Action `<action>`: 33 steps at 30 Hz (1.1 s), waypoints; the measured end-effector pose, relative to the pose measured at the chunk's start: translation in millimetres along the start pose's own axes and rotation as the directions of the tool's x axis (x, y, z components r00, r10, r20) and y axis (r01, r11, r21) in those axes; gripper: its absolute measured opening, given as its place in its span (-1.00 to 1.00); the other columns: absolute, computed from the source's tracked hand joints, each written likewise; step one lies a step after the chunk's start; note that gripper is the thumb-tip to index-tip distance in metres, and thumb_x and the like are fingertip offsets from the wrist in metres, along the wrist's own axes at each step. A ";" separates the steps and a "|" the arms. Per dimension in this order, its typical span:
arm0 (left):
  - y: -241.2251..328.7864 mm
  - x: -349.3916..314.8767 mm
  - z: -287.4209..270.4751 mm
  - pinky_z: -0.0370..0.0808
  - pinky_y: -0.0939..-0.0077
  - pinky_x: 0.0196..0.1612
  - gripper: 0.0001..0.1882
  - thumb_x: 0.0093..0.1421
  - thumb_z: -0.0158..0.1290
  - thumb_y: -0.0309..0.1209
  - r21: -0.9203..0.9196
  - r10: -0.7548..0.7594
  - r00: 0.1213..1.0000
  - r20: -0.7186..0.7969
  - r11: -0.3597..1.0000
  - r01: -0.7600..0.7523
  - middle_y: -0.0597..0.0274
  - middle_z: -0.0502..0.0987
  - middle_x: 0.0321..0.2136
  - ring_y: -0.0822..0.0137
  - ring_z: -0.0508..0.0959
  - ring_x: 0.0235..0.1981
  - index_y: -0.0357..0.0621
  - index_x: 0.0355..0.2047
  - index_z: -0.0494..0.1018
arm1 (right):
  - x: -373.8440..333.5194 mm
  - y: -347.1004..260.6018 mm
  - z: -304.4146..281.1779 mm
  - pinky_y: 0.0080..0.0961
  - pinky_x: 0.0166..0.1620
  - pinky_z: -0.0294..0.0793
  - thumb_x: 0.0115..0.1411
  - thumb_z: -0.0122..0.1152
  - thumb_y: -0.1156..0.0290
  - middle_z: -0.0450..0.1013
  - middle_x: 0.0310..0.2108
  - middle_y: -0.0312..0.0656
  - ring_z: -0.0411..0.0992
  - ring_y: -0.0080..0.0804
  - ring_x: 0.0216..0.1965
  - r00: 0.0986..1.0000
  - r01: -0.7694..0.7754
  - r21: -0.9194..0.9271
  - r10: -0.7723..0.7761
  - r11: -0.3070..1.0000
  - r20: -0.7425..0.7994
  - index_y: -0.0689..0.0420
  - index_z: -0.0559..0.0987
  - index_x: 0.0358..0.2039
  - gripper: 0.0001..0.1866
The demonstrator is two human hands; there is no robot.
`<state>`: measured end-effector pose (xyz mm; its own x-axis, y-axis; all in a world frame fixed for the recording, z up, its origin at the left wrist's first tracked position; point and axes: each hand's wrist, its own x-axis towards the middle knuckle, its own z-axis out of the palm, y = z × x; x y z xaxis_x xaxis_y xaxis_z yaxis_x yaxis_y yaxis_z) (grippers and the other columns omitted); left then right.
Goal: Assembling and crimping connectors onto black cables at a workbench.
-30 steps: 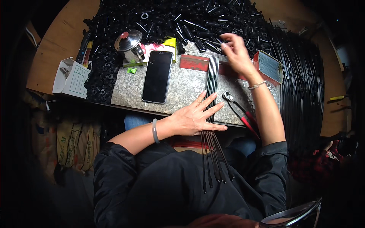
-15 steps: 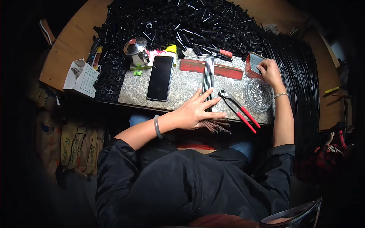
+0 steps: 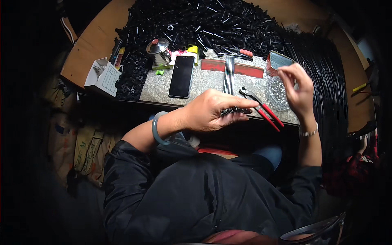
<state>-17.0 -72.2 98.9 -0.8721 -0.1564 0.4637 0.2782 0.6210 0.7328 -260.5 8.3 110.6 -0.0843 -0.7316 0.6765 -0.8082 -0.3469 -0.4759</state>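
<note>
A bundle of thin dark metal rods (image 3: 229, 77) runs over the red metal bar (image 3: 252, 72) toward me. My left hand (image 3: 212, 111) is wrapped around the near ends of these rods, raised at the slab's front edge. The rod tips show between thumb and fingers. My right hand (image 3: 301, 90) hovers beside the glass dish (image 3: 278, 97) of small shiny pieces, thumb and fingertips pinched together. Whatever lies in that pinch is too small to make out. Pincers (image 3: 267, 111) with red handles lie between my hands. Behind my right hand stands a small red box (image 3: 276, 63) of thin pins.
A smartphone (image 3: 181, 77) lies on the speckled stone slab (image 3: 157, 90), with a lidded metal pot (image 3: 159, 51) behind it. Black parts (image 3: 196, 24) heap up at the back. Long black rods (image 3: 322, 73) cover the right side. An open white carton (image 3: 104, 76) stands at left.
My left hand has gone from lying spread on the rods to gripping and lifting their near ends. My right hand has left the red box and come toward me.
</note>
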 end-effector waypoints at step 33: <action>-1.3 -6.7 11.3 0.49 0.52 -0.45 -0.76 -0.05 0.16 -0.51 0.319 0.195 0.976 -0.096 0.935 -0.155 0.12 0.56 -0.52 0.23 0.58 -0.50 -0.12 -0.30 0.56 | -52.8 -89.4 -10.0 -0.59 -0.45 0.21 -0.11 0.30 0.65 0.34 -0.56 -0.27 0.26 -0.45 -0.52 0.971 0.232 -0.029 -0.230 0.972 0.058 0.15 0.58 -0.35 -0.75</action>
<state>-16.1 -63.3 89.2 -0.7581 -0.1057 0.6435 0.2668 0.8502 0.4539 -189.6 83.8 123.1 0.1380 -0.6650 0.7340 -0.8223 -0.4900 -0.2893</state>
